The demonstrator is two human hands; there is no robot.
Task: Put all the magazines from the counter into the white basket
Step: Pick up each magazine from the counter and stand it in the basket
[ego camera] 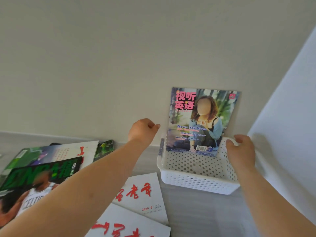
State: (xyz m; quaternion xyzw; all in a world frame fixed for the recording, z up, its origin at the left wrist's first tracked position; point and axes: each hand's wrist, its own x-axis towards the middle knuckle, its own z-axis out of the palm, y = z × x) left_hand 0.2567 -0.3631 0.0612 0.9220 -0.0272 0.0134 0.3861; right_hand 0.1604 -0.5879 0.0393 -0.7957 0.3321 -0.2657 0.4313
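One colourful glossy magazine [201,120] is standing upright in the white perforated plastic basket [200,183] | right hand [241,149] is gripping its right rim | left hand [142,131] is hovering curled, empty | white red-lettered magazine [143,197] is lying near-left on the table [201,212], closer to the left hand.

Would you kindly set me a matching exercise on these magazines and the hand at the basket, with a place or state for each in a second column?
Things:
1. pink-titled magazine
2. basketball magazine
3. white magazine dated 2025
4. right hand

Places or states:
A. flat on the counter, just in front of the white basket
B. grips the basket's right rim
C. stands in the basket, leaning against the wall
D. lies on top of other magazines at the far left

Pairs: 1-C; 2-D; 3-A; 4-B.
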